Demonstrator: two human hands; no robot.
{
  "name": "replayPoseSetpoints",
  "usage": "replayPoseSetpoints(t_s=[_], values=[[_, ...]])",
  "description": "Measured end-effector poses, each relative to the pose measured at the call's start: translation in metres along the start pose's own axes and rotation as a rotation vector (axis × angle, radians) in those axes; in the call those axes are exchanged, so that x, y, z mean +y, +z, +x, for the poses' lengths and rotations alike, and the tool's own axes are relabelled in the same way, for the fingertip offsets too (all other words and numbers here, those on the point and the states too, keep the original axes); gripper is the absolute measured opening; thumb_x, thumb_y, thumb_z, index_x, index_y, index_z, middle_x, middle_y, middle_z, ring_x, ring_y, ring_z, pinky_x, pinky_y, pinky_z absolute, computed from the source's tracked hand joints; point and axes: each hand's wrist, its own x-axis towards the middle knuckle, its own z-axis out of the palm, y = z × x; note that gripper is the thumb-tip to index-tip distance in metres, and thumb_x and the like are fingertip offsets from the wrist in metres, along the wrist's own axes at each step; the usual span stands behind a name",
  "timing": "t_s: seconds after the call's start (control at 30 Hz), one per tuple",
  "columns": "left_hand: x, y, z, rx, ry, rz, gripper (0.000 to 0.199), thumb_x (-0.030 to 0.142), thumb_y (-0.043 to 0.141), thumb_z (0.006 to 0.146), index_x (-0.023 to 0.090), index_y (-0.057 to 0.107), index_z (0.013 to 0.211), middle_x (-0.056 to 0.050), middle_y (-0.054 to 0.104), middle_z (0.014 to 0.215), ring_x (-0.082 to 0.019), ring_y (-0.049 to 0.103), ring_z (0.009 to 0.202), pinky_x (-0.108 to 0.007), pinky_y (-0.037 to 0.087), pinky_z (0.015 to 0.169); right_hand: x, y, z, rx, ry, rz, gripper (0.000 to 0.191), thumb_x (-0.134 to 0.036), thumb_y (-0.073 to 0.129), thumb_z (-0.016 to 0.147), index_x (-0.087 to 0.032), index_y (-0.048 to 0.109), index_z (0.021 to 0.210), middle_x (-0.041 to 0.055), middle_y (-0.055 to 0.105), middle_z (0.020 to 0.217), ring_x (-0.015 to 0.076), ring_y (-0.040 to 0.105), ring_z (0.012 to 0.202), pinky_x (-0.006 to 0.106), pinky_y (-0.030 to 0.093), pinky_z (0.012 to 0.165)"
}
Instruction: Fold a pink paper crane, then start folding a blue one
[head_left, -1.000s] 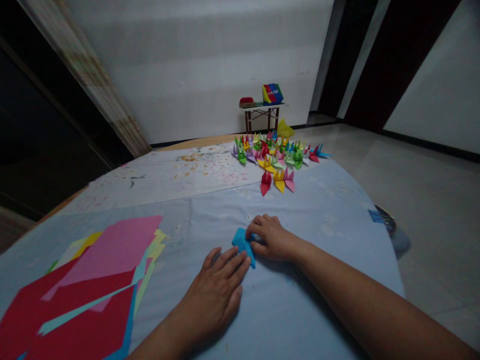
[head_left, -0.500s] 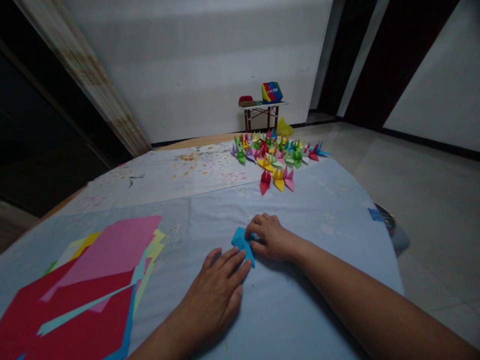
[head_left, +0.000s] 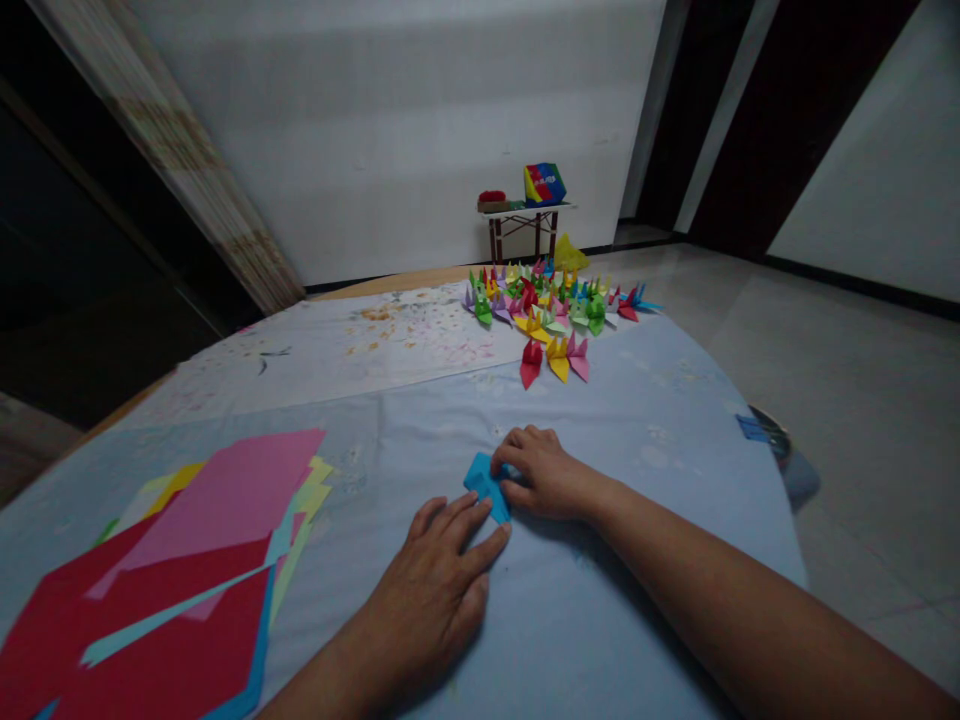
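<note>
A small folded piece of blue paper (head_left: 480, 472) lies on the light blue tablecloth in front of me. My left hand (head_left: 442, 570) rests at its near left side, palm down with fingers spread, the fingertips touching the lower edge and tip. From the right, my right hand (head_left: 544, 475) has its fingers curled and pinches the paper's right edge between thumb and fingers. Those fingers cover part of the paper, so its full outline is hidden. Beyond the hands stand three folded paper cranes: red (head_left: 531, 364), yellow (head_left: 558, 358) and pink (head_left: 577, 357).
Coloured paper sheets (head_left: 232, 500) are stacked at the left. Many more paper cranes (head_left: 555, 298) crowd the table's far right. Past the table, a small stand (head_left: 525, 212) bears a colourful box (head_left: 544, 184). The table's rounded edge curves along the right.
My left hand's fingers have shifted slightly to the right, with one fingertip now at the blue paper's near tip. That tip shows shorter than before. My right hand has barely moved.
</note>
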Motion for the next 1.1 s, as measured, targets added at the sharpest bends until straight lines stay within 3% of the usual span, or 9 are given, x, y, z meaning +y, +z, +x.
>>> replayPoseSetpoints(t_s=[0.23,0.47,0.9,1.1], values=[[0.001,0.000,-0.004,-0.017,0.022,-0.052,0.052,0.019,0.042,0.082,0.038,0.035,0.130,-0.002,0.029,0.142,-0.029,0.022,0.130,-0.054,0.024,0.101,0.001,0.001,0.000,0.008,-0.007,0.018,0.022,-0.027,0.055,0.077,-0.025,0.058,0.099,0.0052,0.050,0.097,0.0208,0.041,0.092,0.035,0.026,0.079],[-0.003,0.005,-0.004,0.005,-0.024,-0.081,0.051,0.023,0.036,0.086,0.025,0.026,0.136,-0.005,0.034,0.140,-0.024,0.026,0.128,-0.047,0.023,0.104,0.003,0.002,0.000,0.014,-0.016,0.017,0.023,-0.026,0.055,0.076,-0.025,0.058,0.098,0.0050,0.050,0.097,0.0210,0.041,0.092,0.034,0.027,0.078],[0.004,-0.007,0.004,0.011,-0.047,-0.068,0.040,0.019,0.037,0.085,0.028,0.045,0.124,-0.004,0.043,0.132,-0.024,0.031,0.124,-0.047,0.027,0.100,0.002,0.002,0.001,0.002,-0.007,0.019,0.022,-0.026,0.055,0.076,-0.025,0.058,0.098,0.0050,0.050,0.096,0.0206,0.041,0.091,0.034,0.026,0.077],[0.000,-0.001,0.002,0.028,-0.042,-0.086,0.039,0.019,0.037,0.085,0.027,0.045,0.122,-0.003,0.043,0.132,-0.022,0.031,0.125,-0.045,0.027,0.102,0.001,0.001,0.000,0.008,-0.013,0.019,0.022,-0.026,0.055,0.076,-0.025,0.058,0.098,0.0049,0.050,0.097,0.0206,0.041,0.091,0.034,0.027,0.077]])
